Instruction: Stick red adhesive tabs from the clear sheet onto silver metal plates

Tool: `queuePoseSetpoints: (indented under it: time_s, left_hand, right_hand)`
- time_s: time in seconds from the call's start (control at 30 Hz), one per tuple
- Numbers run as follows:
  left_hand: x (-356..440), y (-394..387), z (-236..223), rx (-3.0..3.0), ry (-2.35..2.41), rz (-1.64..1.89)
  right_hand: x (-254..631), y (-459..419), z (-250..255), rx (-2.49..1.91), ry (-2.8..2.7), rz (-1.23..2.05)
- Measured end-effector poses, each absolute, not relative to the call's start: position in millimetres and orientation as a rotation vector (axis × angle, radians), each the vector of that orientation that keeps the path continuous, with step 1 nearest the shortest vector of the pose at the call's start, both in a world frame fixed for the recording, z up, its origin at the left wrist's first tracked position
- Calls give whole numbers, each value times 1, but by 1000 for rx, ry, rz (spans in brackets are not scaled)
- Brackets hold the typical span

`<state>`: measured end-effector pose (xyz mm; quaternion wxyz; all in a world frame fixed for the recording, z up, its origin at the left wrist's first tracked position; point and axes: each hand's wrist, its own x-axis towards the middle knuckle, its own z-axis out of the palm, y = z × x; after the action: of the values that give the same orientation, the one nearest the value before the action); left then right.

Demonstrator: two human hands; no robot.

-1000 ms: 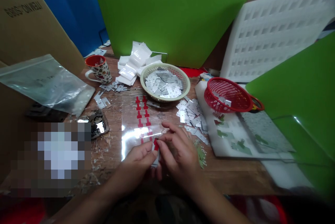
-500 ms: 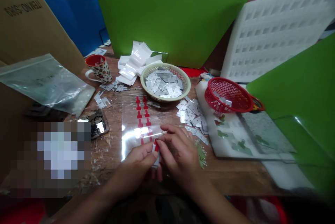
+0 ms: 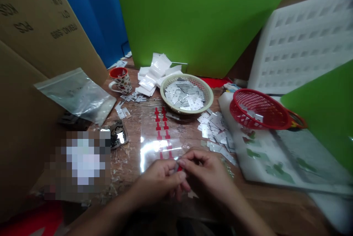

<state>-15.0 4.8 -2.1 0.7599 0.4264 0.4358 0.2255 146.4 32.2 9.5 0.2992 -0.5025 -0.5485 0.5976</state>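
Note:
My left hand (image 3: 161, 179) and my right hand (image 3: 209, 175) meet at the near edge of the table, fingertips pinched together on a small metal plate with a red sticker (image 3: 178, 166). Just beyond them lies a clear plastic sheet (image 3: 154, 136) carrying two rows of red stickers (image 3: 162, 124). A cream basket (image 3: 205, 94) full of small silver plates stands behind the sheet. More loose silver plates (image 3: 216, 129) lie in a pile to the right of my hands.
A red mesh basket (image 3: 260, 109) sits on a white foam sheet (image 3: 256, 162) at right. A red patterned mug (image 3: 120, 80), white packets (image 3: 154, 72) and a clear zip bag (image 3: 78, 94) are at left. Green boards and cardboard wall in the table.
The view has shifted, so everything sits lower and more to the right. My hands have closed tighter together on the small plate, the right fingers now curled over it.

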Motion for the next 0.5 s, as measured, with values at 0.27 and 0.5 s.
queuePoseSetpoints:
  time_s: [0.27,0.5]
  left_hand:
    - [-90,90,30,1937,1654,350]
    - [-174,190,19,2030,1788,147]
  right_hand:
    - [200,77,36,-1260,-900,1227]
    - [253,114,60,-867,-410,1226]
